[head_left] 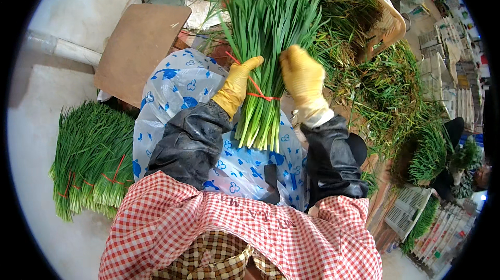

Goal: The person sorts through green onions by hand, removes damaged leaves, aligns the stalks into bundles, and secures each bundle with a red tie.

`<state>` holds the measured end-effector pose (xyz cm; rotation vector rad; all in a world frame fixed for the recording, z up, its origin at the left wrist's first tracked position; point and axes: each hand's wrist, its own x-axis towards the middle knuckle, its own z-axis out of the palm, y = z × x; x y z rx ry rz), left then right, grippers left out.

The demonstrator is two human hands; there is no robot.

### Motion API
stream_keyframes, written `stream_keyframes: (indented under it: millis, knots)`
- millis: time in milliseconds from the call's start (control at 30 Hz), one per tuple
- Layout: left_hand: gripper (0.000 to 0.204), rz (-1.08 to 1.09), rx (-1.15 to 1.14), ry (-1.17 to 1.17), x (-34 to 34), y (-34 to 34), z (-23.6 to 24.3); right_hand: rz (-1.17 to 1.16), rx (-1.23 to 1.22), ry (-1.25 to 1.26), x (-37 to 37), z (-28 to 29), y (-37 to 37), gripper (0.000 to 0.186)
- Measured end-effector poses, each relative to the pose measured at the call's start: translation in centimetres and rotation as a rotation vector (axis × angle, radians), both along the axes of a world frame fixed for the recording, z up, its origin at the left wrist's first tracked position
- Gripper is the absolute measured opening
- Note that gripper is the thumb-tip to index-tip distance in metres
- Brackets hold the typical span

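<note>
My left hand (237, 82), in a yellow glove, grips a long bunch of green leafy stalks (263, 25) with pale lower ends, held upright over my lap. A red tie (263, 97) circles its lower part, with a loose red strand by my left thumb. My right hand (301, 79), also yellow-gloved and slightly blurred, is curled at the bunch's right side; what its fingers hold is hidden. A plastic sheet (166, 79) printed with blue shapes covers my lap beneath the bunch.
Tied bunches (86, 155) lie at left, below a brown board (133, 46) and a pipe (73, 51). Loose stalks (383, 92) are heaped at right beside a beige basket (393, 20). Grey crates (403, 207) stand lower right, where a co-worker (482, 173) is partly visible.
</note>
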<state>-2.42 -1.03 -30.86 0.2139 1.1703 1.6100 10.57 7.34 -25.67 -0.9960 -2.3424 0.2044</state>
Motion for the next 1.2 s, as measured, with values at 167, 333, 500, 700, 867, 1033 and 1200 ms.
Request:
stream_keyframes:
  millis: [167, 333, 500, 700, 867, 1033, 1200]
  knots:
    - [0.025, 0.003, 0.069, -0.083, -0.6, -0.9, -0.8, -0.653, -0.270, 0.204, 12.0, -2.8, 12.2, 0.022]
    - [0.023, 0.061, 0.163, -0.042, 0.5, 0.7, 0.4, -0.643, -0.679, -0.006, 20.7, -9.9, 11.8, 0.033]
    - [0.030, 0.036, 0.232, 0.166, 0.9, 1.1, 4.4, 0.232, -1.292, 0.722, 7.7, -0.8, -0.2, 0.077]
    - [0.047, 0.164, 0.323, 0.424, 3.2, 4.2, 8.7, 0.034, -1.040, 1.376, 0.4, 2.4, 0.5, 0.042]
    - [0.038, 0.275, 0.210, 0.066, 0.4, 5.2, 8.7, -0.074, -1.046, 1.527, 0.3, 3.7, -0.5, 0.038]
    - [0.041, 0.029, 0.309, 0.207, 0.7, 5.0, 9.3, -0.097, -1.250, 1.539, 1.2, 3.7, -0.9, 0.037]
    - [0.043, -0.428, 0.200, 0.390, -2.9, 1.8, 10.8, -0.016, -1.443, 1.720, 4.1, 3.2, -1.1, 0.050]
